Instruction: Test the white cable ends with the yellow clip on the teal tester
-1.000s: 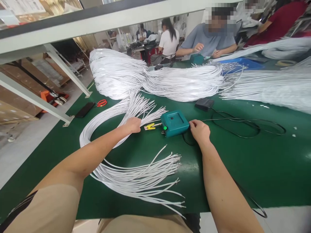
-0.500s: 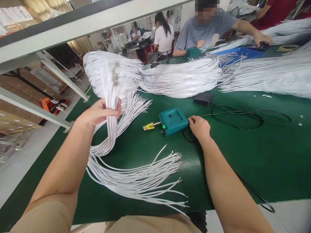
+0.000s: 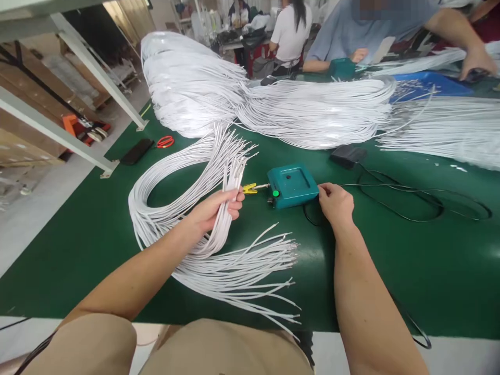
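My left hand [image 3: 221, 211] is wrapped round a bundle of white wires [image 3: 231, 179], its bare tips pointing up and away from me. Just beyond my fingers is a yellow clip [image 3: 250, 188] on the metal shaft of a small teal machine [image 3: 292, 186] with a green button. At that machine's right end, my right hand [image 3: 336, 203] has its fingers curled and pressed together; whatever is between them is hidden. A curved length of white wires [image 3: 144, 208] lies on the green table, with more loose wire ends [image 3: 258, 271] fanned out nearer to me.
Large white wire bundles [image 3: 191, 83] line the table's far side. A black pedal-like block [image 3: 347, 155] with a looped black cable lies right of the machine. Far left are a dark phone-like slab [image 3: 136, 151] and red-handled snips [image 3: 165, 141]. A co-worker [image 3: 375, 36] sits opposite by a blue tray [image 3: 433, 86].
My left hand has come down and to the right with the wire bundle, closer to the yellow clip. My right hand stays at the machine's end. The camera view has tilted downward.
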A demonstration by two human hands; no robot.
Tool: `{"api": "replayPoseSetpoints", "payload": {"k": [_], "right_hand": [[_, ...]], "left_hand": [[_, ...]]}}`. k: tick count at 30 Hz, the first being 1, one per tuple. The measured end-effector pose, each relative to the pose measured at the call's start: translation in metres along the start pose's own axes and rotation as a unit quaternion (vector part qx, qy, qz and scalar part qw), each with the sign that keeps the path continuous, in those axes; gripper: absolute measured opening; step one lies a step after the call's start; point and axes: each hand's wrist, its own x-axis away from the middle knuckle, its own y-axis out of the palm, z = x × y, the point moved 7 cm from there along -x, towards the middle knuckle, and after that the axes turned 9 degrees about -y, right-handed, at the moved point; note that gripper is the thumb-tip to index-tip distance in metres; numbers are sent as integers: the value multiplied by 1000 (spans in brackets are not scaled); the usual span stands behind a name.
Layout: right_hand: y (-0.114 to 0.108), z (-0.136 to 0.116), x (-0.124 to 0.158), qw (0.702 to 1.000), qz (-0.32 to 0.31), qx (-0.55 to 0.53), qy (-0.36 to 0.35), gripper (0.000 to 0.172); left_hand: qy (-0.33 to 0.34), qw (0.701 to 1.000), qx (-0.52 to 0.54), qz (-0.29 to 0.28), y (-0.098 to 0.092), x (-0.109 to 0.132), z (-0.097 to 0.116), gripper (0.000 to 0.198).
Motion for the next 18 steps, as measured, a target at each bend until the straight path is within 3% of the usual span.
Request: {"api": "replayPoseSetpoints", "payload": {"k": [2, 4, 7, 8, 10, 13, 16, 18], "right_hand": [[-3, -1, 0, 1000, 12, -6, -12, 28], [-17, -9, 3, 997, 73, -11, -39, 29], [-47, -42, 19, 973, 210, -50, -78, 34], [-52, -59, 25, 967, 221, -85, -93, 35], [-49, -99, 34, 958, 166, -186, -142, 35], [-22, -164, 42, 933, -23, -297, -201, 32], [13, -197, 40, 911, -163, -346, -153, 32], [33, -203, 37, 876, -216, -422, -86, 30]], "left_hand": [[-29, 997, 63, 28, -18, -7, -16, 17], [-38, 995, 78, 50, -32, -8, -22, 16], [-26, 997, 31, 69, -43, -5, -17, 19], [-21, 997, 9, 71, -45, -4, -14, 21], [-15, 997, -27, 71, -45, -2, -10, 22], [-7, 995, -59, 81, -44, -4, -10, 20], [8, 994, -75, 81, -42, -10, -13, 15], [21, 994, -70, 76, -42, -13, -16, 13]]}}
